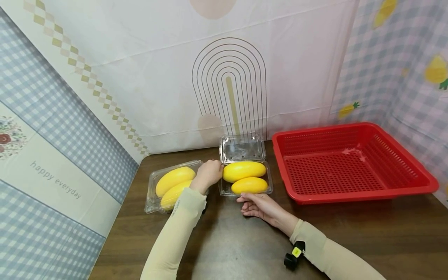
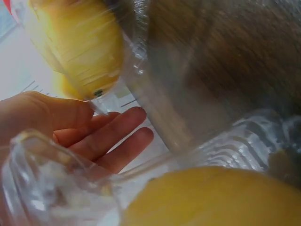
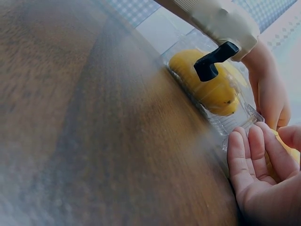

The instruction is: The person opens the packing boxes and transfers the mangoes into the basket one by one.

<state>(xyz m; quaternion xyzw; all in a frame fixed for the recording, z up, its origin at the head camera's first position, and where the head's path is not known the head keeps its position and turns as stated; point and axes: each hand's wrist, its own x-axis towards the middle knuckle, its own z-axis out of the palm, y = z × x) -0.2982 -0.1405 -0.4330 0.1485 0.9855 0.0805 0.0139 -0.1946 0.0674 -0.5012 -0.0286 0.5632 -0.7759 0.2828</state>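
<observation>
On the table (image 1: 241, 245), left fingers (image 2: 117, 129) and right fingers (image 3: 238, 155) pinch a clear box (image 1: 225, 188) of two yellow fruits (image 1: 245, 171).

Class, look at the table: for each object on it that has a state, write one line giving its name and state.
Left clear box: appears closed
Left yellow fruits: two, lying inside, behind plastic
Right clear box: open
Its lid: raised at the back
Right yellow fruits: two, lying inside, uncovered
Red basket: upright, open-topped
</observation>
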